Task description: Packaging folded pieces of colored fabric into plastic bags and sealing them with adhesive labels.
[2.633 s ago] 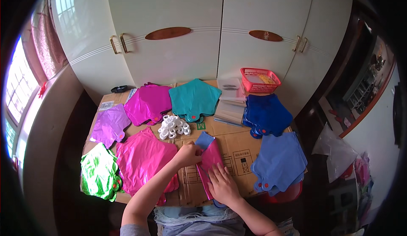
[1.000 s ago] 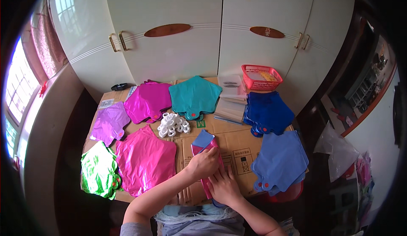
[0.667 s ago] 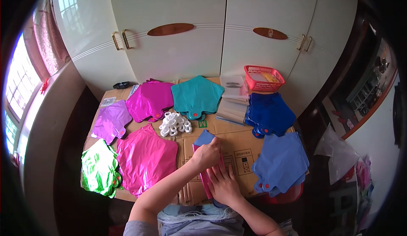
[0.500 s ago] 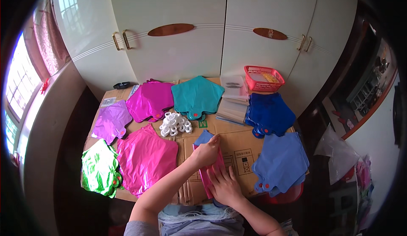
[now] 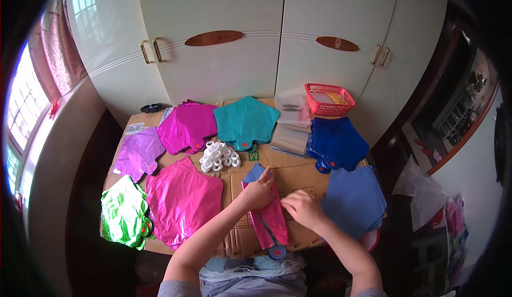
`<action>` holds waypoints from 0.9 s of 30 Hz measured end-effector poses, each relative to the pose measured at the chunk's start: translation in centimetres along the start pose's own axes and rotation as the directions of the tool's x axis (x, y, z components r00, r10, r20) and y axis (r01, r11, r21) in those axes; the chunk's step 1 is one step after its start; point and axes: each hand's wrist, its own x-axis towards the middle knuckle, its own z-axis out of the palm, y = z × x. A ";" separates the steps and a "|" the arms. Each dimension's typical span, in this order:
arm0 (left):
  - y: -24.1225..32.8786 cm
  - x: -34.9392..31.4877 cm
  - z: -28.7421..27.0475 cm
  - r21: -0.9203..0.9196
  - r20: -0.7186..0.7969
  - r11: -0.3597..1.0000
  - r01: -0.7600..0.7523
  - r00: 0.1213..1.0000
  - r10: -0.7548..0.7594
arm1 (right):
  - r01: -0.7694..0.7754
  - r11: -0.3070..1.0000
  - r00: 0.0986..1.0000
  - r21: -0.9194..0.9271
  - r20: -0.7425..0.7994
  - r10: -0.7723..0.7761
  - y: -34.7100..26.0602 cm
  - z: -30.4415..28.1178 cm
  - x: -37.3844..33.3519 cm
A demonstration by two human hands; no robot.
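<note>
Left hand (image 5: 258, 192) lies across the upper half of the packet (image 5: 274, 223), pressing it; can't tell if the fingers pinch it. Right hand (image 5: 302, 207) is just right of the packet, fingers curled in; can't tell if they touch its edge or hold anything.

Packet lies flat on the cardboard (image 5: 238, 237). Done: pink sides turned in, narrow strip formed. Unfinished, my read: slit between flaps at the near end, blue tip (image 5: 253, 173) uncovered at the far end, round tab (image 5: 277, 252) poking out nearest the person. Call it partway.

Around the packet, flat and not folded up: pink stack (image 5: 184, 203) and green stack (image 5: 125, 211) left; teal stack (image 5: 248, 121) beyond; navy stack (image 5: 338, 142) and pale blue stack (image 5: 354, 198) right. White rings (image 5: 217, 157) heaped beyond-left, apart from it.
</note>
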 end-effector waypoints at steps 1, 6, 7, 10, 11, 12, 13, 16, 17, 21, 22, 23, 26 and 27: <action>-0.7 0.1 0.8 0.023 -0.018 1.000 -0.021 1.000 0.021 | -0.004 1.000 1.000 -0.021 0.004 0.004 0.7 0.7 1.1; -0.8 0.1 0.7 0.048 -0.009 0.998 -0.044 0.999 0.044 | -0.024 0.999 0.999 -0.034 0.040 0.025 2.2 2.7 1.5; -0.7 0.1 0.8 0.038 -0.015 0.999 -0.035 0.999 0.036 | -0.020 0.999 0.997 -0.031 0.070 0.022 2.2 2.7 1.0; -1.3 0.0 1.5 -0.005 -0.035 1.000 -0.008 0.999 0.008 | 0.015 0.996 0.988 -0.087 0.152 -0.001 1.5 1.8 -0.3; -1.5 -0.1 1.8 -0.021 -0.042 1.000 0.002 0.999 -0.003 | 0.032 0.993 0.984 -0.116 0.179 -0.011 1.0 1.3 -0.7; -1.3 0.0 1.6 -0.022 -0.041 1.000 -0.001 0.999 0.000 | 0.024 0.991 0.977 -0.130 0.211 0.004 0.6 0.7 -1.1; -1.1 -0.1 1.4 -0.023 -0.039 1.000 -0.004 0.999 0.003 | 0.018 0.989 0.970 -0.145 0.243 0.018 0.1 0.3 -1.7; -1.2 0.1 1.8 -0.034 -0.035 0.999 0.000 0.999 -0.001 | 0.021 0.988 0.953 -0.155 0.301 0.027 -0.6 -0.3 -3.4; -1.4 0.2 2.1 -0.039 -0.034 0.999 0.003 0.999 -0.005 | 0.025 0.988 0.949 -0.153 0.314 0.024 -0.8 -0.4 -3.7; -1.4 0.0 1.8 -0.022 -0.050 0.999 -0.034 0.998 0.033 | 0.093 0.989 0.940 -0.114 0.337 -0.049 -2.5 -1.3 -4.2; -1.0 -0.1 1.2 -0.033 -0.033 0.999 -0.032 0.999 0.031 | 0.157 0.983 0.948 -0.089 0.294 -0.125 -2.9 -1.3 -4.3; -0.5 -0.1 0.6 -0.045 -0.016 0.999 -0.030 0.999 0.030 | 0.127 0.991 0.959 -0.039 0.259 -0.113 -2.9 -0.5 -4.7; 0.7 -0.4 -0.5 -0.112 -0.043 0.994 0.013 0.999 -0.018 | -0.029 0.988 0.994 0.151 0.110 0.012 -4.4 1.5 -4.9; 0.6 -0.5 -0.5 -0.129 -0.046 0.991 0.039 0.998 -0.045 | -0.046 0.996 0.998 0.082 0.055 0.041 -5.8 1.5 -4.3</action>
